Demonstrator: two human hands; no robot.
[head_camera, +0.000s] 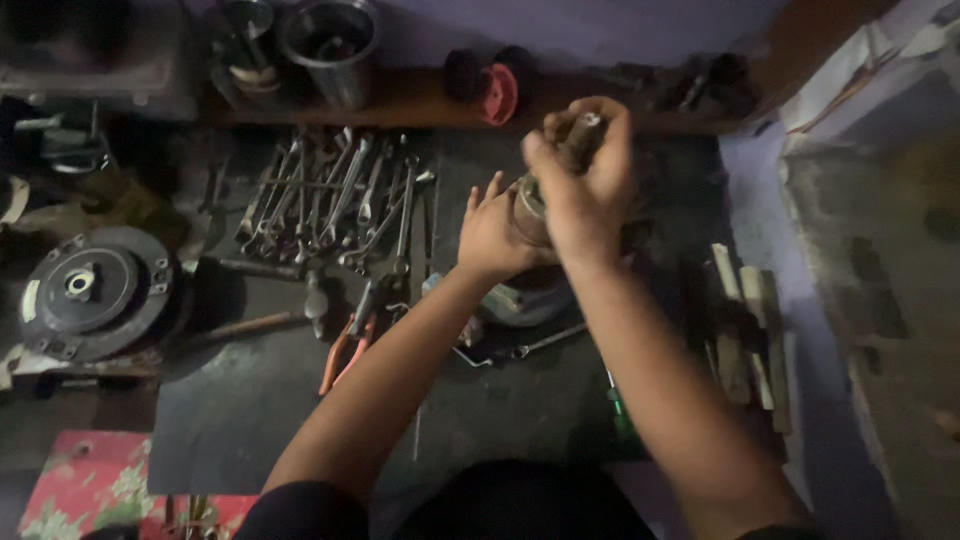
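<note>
Metal cylinder part (530, 205) upright above dark mat (250, 400), mid-bench. Right hand (585, 175) fist-wrapped round its top stem; left hand (492, 235) steadies side, fingers partly spread. Spanners (330, 195) lie left, orange pliers (345, 350) nearer. Dim light; part possibly rusty.

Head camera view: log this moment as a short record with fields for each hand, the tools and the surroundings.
left hand: steadies a dull round metal part from the side
right hand: closed around the top of a worn cylindrical piece above that part
tools: row of steel spanners; orange-handled pliers
surface: dark work mat
left side: round black metal disc
back shelf: steel pot
</note>
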